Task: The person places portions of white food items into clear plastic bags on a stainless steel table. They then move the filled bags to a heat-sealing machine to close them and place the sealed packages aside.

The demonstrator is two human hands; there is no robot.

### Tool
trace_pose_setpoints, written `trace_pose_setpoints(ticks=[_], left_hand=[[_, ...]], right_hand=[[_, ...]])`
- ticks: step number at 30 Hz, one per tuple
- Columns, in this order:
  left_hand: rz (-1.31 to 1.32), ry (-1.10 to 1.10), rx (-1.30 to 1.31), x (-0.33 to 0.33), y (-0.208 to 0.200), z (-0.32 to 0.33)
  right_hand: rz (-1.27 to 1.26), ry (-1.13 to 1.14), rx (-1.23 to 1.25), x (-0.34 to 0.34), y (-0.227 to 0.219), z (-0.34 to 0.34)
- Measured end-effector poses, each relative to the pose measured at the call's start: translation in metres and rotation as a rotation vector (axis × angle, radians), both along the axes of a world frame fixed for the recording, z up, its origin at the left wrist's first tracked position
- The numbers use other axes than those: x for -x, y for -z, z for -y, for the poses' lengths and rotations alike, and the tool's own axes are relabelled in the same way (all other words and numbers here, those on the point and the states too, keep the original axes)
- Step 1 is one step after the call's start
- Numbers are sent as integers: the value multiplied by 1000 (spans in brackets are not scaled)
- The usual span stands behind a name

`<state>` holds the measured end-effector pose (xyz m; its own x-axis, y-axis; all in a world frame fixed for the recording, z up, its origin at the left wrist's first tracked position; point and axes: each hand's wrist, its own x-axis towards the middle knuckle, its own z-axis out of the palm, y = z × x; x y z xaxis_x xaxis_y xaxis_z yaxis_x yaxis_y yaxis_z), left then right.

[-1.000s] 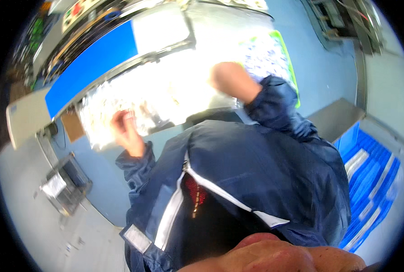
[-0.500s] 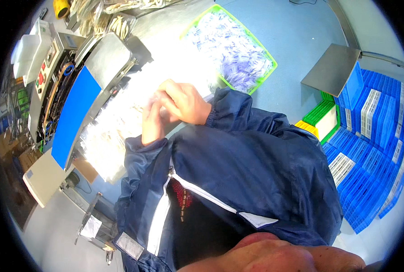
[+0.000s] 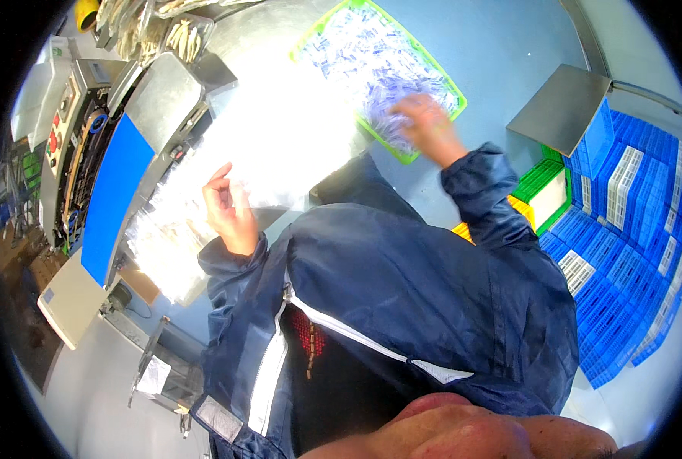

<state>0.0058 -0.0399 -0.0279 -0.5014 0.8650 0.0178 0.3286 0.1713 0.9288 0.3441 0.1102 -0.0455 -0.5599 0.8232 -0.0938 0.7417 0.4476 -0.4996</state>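
My left hand [image 3: 231, 218] is over the brightly lit worktop, its fingers apart. Glare around it hides whether a clear film or bag touches the fingertips. Loose clear plastic bags [image 3: 169, 241] with pale contents lie just left of this hand. My right hand [image 3: 433, 130] is over the near right part of a bright green crate [image 3: 456, 86]. Many small white-and-blue packets [image 3: 372, 57] fill that crate. Motion smears the right fingers, so I cannot tell whether they pinch a packet.
To the left stands a machine with a blue belt [image 3: 119, 199] and a control panel [image 3: 62, 126]. Bags of pale, long pieces [image 3: 182, 40] lie at the far left. Stacked blue crates [image 3: 624, 252] fill the right side, near a dark metal-topped stand [image 3: 561, 111].
My hands were together over the worktop and have parted. The right hand has moved right to the packet crate; the left has shifted slightly left and its fingers have spread.
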Motion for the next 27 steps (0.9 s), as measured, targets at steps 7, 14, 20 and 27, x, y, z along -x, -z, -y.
trace_pose_setpoints(ticks=[7,14,20,27], left_hand=[[242,-3,64,-17,7,-12],[256,-4,56,-14,11,-26],[186,10,30,-19,10,-41],[116,11,84,-12,10,-48]], right_hand=[[238,-97,99,-76,38,-61],[-75,126,593,-54,15,-109],[-318,52,738,-18,45,-94],[-143,-35,486,-8,37,-112]])
